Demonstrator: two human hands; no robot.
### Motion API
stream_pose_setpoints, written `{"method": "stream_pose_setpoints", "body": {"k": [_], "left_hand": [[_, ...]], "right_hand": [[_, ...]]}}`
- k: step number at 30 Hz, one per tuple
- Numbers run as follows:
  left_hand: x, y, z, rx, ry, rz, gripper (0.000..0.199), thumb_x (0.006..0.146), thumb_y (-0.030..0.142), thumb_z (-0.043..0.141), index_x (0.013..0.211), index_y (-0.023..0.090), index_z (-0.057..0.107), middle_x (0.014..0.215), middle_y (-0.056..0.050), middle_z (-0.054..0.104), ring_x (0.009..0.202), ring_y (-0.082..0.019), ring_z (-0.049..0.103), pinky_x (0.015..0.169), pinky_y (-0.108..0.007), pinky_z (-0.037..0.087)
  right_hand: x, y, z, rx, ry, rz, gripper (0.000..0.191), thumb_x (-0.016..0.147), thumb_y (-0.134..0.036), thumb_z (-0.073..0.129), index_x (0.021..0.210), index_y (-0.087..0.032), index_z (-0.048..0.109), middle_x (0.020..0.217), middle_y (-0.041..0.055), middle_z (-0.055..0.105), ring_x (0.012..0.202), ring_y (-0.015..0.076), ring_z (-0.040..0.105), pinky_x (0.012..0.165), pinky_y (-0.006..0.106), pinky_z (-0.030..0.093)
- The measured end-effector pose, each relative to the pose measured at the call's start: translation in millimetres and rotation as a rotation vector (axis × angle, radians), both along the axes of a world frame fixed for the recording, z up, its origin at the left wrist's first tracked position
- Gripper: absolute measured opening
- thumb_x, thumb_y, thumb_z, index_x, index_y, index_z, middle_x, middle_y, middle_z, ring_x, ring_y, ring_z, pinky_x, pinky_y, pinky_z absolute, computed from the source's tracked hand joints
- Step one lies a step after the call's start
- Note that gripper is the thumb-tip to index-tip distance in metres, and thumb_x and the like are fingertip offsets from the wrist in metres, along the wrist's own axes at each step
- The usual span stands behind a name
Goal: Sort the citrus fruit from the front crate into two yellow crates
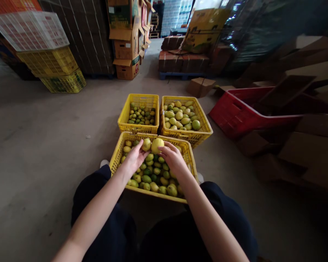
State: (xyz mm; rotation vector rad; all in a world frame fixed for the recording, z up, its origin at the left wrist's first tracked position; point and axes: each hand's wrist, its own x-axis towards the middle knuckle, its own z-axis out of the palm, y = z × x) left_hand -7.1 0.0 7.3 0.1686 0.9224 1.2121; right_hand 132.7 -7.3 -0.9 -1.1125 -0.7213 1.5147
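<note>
Above the near crate point(158, 195), the left hand point(136, 157) and the right hand point(172, 155) are close to each other, each closed on one fruit. Thumb and fingers of the left hand grip a smaller yellow-green fruit point(146, 144); the right hand holds a larger, paler yellow fruit point(157, 146) at its right and near sides. These two sit side by side, and I cannot tell whether they touch. Below them, many green and yellow fruits point(150, 171) lie in the near crate, which is yellow and stands between the person's legs point(95, 196). Just beyond it are two more yellow crates: the far left crate point(138, 127) holds small, greenish fruits, and the far right crate point(205, 118) holds bigger, yellower ones, with a round green fruit point(196, 124) at its near right corner. To the right stands a red crate point(235, 116) beside loose cardboard. Farther off, a cardboard box point(200, 86) lies on the floor point(43, 145) near a blue pallet point(177, 76). At far left, a white crate point(35, 31) tops stacked yellow ones.
</note>
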Motion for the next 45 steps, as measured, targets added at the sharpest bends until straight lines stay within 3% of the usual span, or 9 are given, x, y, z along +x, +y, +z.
{"method": "stream_pose_setpoints", "body": {"k": [7, 14, 21, 24, 26, 28, 33, 40, 45], "left_hand": [[-1, -3, -0.6, 0.149, 0.053, -0.092, 0.010, 0.086, 0.014, 0.062, 0.080, 0.012, 0.070, 0.088, -0.006, 0.072, 0.086, -0.013, 0.067, 0.081, -0.023, 0.055], [-3, -11, -25.4, -0.046, 0.134, -0.223, 0.011, 0.087, 0.016, 0.060, 0.080, 0.013, 0.068, 0.077, -0.004, 0.069, 0.065, -0.009, 0.065, 0.060, -0.016, 0.054], [7, -68, -99.2, -0.061, 0.478, -1.074, 0.021, 0.074, 0.009, 0.071, 0.056, 0.017, 0.064, 0.053, 0.000, 0.060, 0.041, -0.012, 0.059, 0.039, -0.018, 0.046], [7, -67, -110.1, -0.101, 0.586, -1.344, 0.022, 0.073, 0.009, 0.071, 0.055, 0.018, 0.064, 0.054, -0.001, 0.061, 0.045, -0.015, 0.063, 0.038, -0.021, 0.047], [1, -43, -95.5, 0.002, 0.540, -1.129, 0.014, 0.074, 0.011, 0.072, 0.062, 0.016, 0.066, 0.057, -0.002, 0.063, 0.058, -0.019, 0.069, 0.048, -0.023, 0.053], [-13, -7, -67.7, 0.150, 0.372, -0.627, 0.002, 0.078, 0.014, 0.070, 0.079, 0.014, 0.067, 0.073, -0.006, 0.068, 0.072, -0.021, 0.072, 0.067, -0.029, 0.059], [-55, 48, -7.1, 0.184, 0.236, -0.102, 0.018, 0.095, 0.024, 0.046, 0.107, 0.017, 0.058, 0.113, -0.010, 0.064, 0.088, -0.016, 0.070, 0.085, -0.033, 0.057], [-47, 12, -15.3, 0.073, 0.199, -0.343, 0.017, 0.089, 0.018, 0.051, 0.101, 0.012, 0.062, 0.104, -0.012, 0.070, 0.079, -0.017, 0.070, 0.076, -0.030, 0.057], [-49, 9, -21.8, -0.026, 0.296, -0.316, 0.017, 0.090, 0.016, 0.047, 0.096, 0.012, 0.063, 0.096, -0.009, 0.072, 0.069, -0.014, 0.069, 0.068, -0.026, 0.054]], "right_hand": [[-5, 2, -2.0, -0.104, 0.133, 0.037, 0.007, 0.060, -0.024, 0.064, 0.065, -0.021, 0.060, 0.065, 0.0007, 0.068, 0.065, 0.0182, 0.064, 0.056, 0.028, 0.053], [11, 4, 7.1, -0.357, 0.236, 0.029, 0.012, 0.076, -0.027, 0.060, 0.074, -0.016, 0.064, 0.058, 0.0026, 0.064, 0.046, 0.0115, 0.055, 0.041, 0.020, 0.045], [30, 7, 11.7, -0.348, 0.358, -0.018, 0.009, 0.078, -0.025, 0.061, 0.076, -0.017, 0.063, 0.060, 0.0030, 0.062, 0.048, 0.0111, 0.056, 0.040, 0.017, 0.045], [31, 4, 14.9, -0.360, 0.364, -0.006, 0.010, 0.078, -0.026, 0.061, 0.078, -0.017, 0.062, 0.061, 0.0033, 0.062, 0.048, 0.0113, 0.056, 0.039, 0.017, 0.045], [31, 3, 16.6, -0.364, 0.369, -0.008, 0.011, 0.080, -0.027, 0.058, 0.078, -0.016, 0.062, 0.061, 0.0035, 0.062, 0.048, 0.0111, 0.055, 0.038, 0.017, 0.044], [31, 2, 17.0, -0.368, 0.374, -0.013, 0.013, 0.081, -0.027, 0.056, 0.079, -0.015, 0.061, 0.061, 0.0036, 0.062, 0.048, 0.0110, 0.055, 0.037, 0.016, 0.043], [32, 0, 12.2, -0.385, 0.348, -0.025, 0.014, 0.080, -0.028, 0.058, 0.081, -0.015, 0.061, 0.063, 0.0040, 0.062, 0.049, 0.0114, 0.056, 0.038, 0.017, 0.044], [9, -4, -10.9, -0.510, 0.245, 0.006, 0.012, 0.084, -0.026, 0.055, 0.080, -0.016, 0.059, 0.061, 0.0018, 0.061, 0.049, 0.0117, 0.056, 0.042, 0.019, 0.047], [-25, -29, -52.3, -0.711, 0.113, 0.085, 0.010, 0.086, -0.025, 0.057, 0.080, -0.017, 0.056, 0.060, -0.0008, 0.059, 0.045, 0.0110, 0.055, 0.039, 0.018, 0.044]]}}
